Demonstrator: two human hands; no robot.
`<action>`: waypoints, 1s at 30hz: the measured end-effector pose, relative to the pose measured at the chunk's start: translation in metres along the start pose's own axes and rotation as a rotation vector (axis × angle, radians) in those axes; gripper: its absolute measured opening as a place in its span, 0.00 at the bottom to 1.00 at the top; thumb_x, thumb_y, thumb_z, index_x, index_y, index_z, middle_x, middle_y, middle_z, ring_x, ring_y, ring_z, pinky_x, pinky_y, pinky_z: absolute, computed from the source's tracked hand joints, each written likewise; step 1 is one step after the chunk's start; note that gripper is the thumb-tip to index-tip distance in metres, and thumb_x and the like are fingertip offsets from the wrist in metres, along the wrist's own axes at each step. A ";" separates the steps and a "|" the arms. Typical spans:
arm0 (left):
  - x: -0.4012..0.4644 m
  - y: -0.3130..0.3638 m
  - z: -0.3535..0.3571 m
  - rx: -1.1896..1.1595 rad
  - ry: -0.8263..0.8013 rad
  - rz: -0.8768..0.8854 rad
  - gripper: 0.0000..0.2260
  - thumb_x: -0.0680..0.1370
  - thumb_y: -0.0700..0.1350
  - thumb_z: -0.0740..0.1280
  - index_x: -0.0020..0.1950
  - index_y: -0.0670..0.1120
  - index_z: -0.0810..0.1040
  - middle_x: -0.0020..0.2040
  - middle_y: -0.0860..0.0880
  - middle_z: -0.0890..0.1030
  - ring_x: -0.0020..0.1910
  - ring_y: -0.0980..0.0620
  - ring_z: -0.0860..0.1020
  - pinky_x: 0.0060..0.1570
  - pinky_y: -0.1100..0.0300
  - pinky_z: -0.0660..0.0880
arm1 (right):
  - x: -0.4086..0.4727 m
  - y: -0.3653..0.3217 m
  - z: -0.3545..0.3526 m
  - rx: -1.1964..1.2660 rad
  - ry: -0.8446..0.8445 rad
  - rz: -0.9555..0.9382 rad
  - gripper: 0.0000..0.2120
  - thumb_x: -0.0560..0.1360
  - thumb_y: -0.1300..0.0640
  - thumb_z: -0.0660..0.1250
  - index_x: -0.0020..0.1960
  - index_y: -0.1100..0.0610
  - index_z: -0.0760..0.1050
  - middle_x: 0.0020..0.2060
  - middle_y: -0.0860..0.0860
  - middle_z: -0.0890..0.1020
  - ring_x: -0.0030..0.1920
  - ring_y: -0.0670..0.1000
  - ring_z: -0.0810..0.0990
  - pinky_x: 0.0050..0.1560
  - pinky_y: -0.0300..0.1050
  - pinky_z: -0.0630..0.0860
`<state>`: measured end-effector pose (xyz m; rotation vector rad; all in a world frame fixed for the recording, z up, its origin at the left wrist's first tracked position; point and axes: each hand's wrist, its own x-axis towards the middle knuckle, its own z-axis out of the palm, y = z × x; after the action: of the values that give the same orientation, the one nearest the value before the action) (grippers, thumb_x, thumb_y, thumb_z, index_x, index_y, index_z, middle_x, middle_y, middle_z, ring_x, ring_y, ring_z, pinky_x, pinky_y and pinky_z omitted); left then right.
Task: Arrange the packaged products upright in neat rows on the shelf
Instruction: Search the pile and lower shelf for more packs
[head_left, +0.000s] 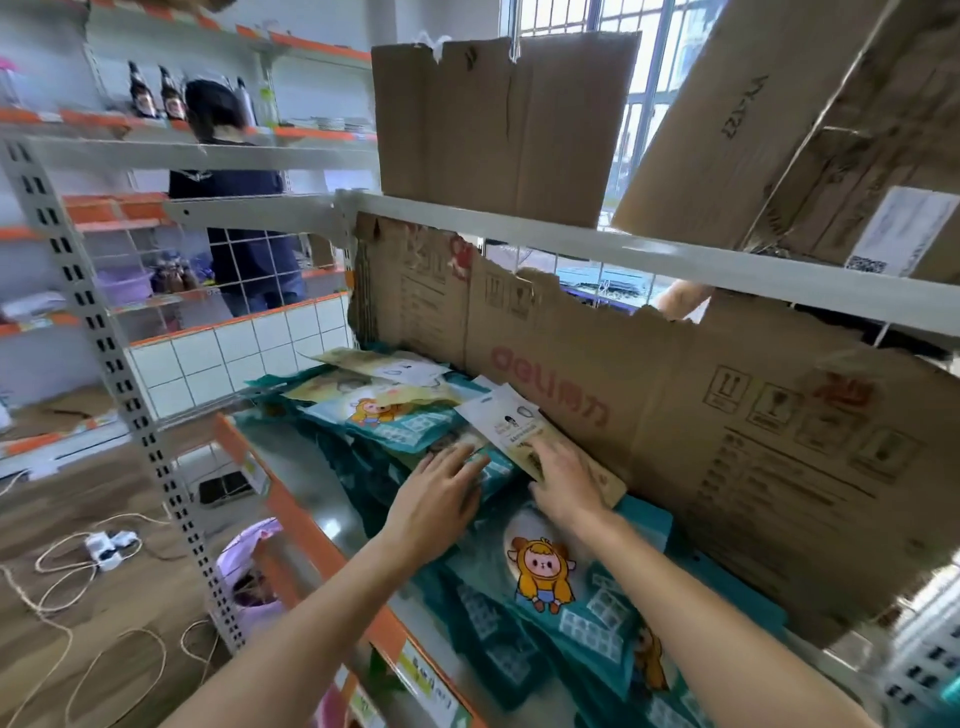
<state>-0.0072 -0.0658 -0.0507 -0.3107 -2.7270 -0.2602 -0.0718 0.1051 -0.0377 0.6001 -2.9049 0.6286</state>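
Both arms reached over the orange-edged shelf (291, 512) toward a jumble of packaged products. The left hand (434, 501) lay flat, fingers straight and slightly spread, pressing down on a heap of teal packets (410, 423) that lay on their sides rather than standing. The right hand (563, 483) rested just beside it on a pale cream packet (506, 418), fingers extended over its lower end; I could not tell whether the thumb was tucked under it or merely lying against it. That cream packet was tilted, leaning back toward the torn cardboard sheet (701, 415) that lined the rear of the shelf, its long axis running from the hand up and away to the left, top edge pointing toward the far end of the shelf.

Nearer to the person, a teal packet with a cartoon figure (543, 569) lay flat, face up, its long axis running roughly along the right forearm, with more teal packets overlapping below it. Farther off, several cream packets (382, 364) lay flat on the pile.

On the upper shelf (519, 221) stood a cardboard box (498, 124). Beyond the racks another person (234, 208) stood by a shelf of dark bottles (156, 96). A power strip (109, 548) and loose cord lay on the floor.
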 end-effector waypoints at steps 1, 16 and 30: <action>0.000 -0.001 0.002 0.011 -0.009 0.015 0.20 0.77 0.52 0.53 0.60 0.46 0.78 0.60 0.45 0.79 0.58 0.45 0.78 0.56 0.50 0.76 | 0.002 -0.001 0.002 -0.016 0.002 -0.002 0.25 0.75 0.65 0.63 0.70 0.54 0.63 0.69 0.52 0.68 0.69 0.54 0.64 0.69 0.48 0.62; 0.006 -0.008 -0.015 -0.291 -0.105 -0.033 0.21 0.79 0.54 0.61 0.71 0.51 0.68 0.70 0.53 0.68 0.68 0.53 0.67 0.65 0.61 0.64 | 0.002 0.013 -0.018 0.284 0.313 0.142 0.14 0.75 0.67 0.62 0.58 0.59 0.77 0.49 0.54 0.82 0.49 0.53 0.80 0.46 0.41 0.76; 0.041 0.052 -0.004 -1.013 -0.039 -0.002 0.26 0.77 0.35 0.64 0.68 0.58 0.62 0.63 0.52 0.71 0.60 0.51 0.74 0.52 0.52 0.78 | -0.060 0.030 -0.063 1.270 0.413 0.411 0.08 0.73 0.68 0.67 0.48 0.56 0.76 0.42 0.55 0.82 0.41 0.53 0.81 0.39 0.44 0.80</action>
<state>-0.0300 -0.0098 -0.0242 -0.5644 -2.3939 -1.6302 -0.0273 0.1780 -0.0031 -0.1121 -1.9227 2.3045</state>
